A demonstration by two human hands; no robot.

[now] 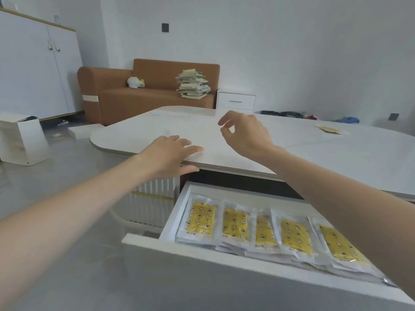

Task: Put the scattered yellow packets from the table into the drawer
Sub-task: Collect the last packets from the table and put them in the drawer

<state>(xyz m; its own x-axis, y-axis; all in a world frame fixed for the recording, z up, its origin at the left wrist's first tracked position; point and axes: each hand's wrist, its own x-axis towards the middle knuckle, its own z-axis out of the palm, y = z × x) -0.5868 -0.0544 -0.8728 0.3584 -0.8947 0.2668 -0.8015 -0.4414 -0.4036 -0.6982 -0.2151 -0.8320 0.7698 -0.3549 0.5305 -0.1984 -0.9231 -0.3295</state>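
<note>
A white drawer (170, 223) stands pulled out below the white table (336, 158). Inside it, several yellow packets (235, 224) in clear wrappers lie side by side in a row. My left hand (173, 153) rests flat on the table's near edge, fingers on top and thumb under the rim, holding nothing. My right hand (244, 133) hovers above the tabletop with its fingers loosely curled and apart, empty. One flat yellowish packet (330, 129) lies far off on the table at the right. My right forearm hides the drawer's right end.
A brown sofa (157, 97) with a pile of papers (194, 84) stands behind the table. A small white drawer unit (235, 101) sits beside it. A white cabinet (33, 63) and a white box (22, 140) are at the left.
</note>
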